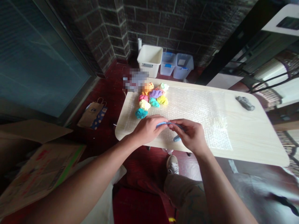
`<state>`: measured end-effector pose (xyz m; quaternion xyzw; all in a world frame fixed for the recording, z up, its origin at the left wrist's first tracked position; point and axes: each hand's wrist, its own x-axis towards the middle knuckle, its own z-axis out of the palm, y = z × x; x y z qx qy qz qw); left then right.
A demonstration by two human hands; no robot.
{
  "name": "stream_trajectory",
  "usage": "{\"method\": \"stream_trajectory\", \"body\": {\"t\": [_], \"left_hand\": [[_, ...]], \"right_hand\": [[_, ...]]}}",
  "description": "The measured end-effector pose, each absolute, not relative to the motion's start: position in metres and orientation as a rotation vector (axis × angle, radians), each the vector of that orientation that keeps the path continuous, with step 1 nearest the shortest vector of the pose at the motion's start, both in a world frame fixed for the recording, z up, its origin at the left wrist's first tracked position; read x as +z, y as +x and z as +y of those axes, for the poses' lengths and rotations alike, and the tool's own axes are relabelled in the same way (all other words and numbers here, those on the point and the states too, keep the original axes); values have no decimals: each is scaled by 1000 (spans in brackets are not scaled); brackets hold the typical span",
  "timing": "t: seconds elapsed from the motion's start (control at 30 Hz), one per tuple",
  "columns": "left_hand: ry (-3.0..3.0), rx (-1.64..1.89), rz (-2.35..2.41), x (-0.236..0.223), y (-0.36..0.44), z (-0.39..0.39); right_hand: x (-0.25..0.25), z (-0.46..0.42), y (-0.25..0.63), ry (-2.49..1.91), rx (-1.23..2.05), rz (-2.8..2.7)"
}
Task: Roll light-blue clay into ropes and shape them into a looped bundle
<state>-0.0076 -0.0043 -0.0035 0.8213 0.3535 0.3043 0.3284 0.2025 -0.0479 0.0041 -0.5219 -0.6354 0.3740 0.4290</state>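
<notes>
A blue strip of soft, cloth-like material [162, 123] is stretched between my two hands over the table's near edge. My left hand [149, 127] pinches one side of it, and my right hand [192, 133] grips the other. One blue end [177, 138] hangs below my right fingers. Just beyond my left hand sits a cluster of crumpled soft bundles, among them a teal one [141, 113], a pale yellow one [145, 105], a purple one [156, 93] and an orange one [147, 88]. I cannot tell what exactly the bundles are.
Bubble wrap [198, 112] covers much of the pale table [254, 133]. A grey crumpled bundle [244, 103] lies near its right end. Behind stand a white bin [149, 59] and two clear tubs [183, 70]. Paper bags [92, 113] and a cardboard box [42, 171] are at left.
</notes>
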Motion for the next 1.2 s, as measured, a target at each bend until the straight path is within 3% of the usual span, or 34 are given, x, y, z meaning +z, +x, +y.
{"method": "stream_trajectory", "body": {"t": [0.3, 0.5, 1.03, 1.2], "left_hand": [[2177, 602, 985, 12, -12, 4], [1858, 715, 923, 2, -20, 8], [1660, 724, 886, 2, -21, 14], [1666, 723, 874, 2, -16, 15]], "right_hand": [[6, -36, 195, -1330, 860, -1668], [5, -38, 189, -1268, 865, -1718], [6, -45, 186, -1183, 999, -1508], [7, -44, 188, -1224, 871, -1614]]}}
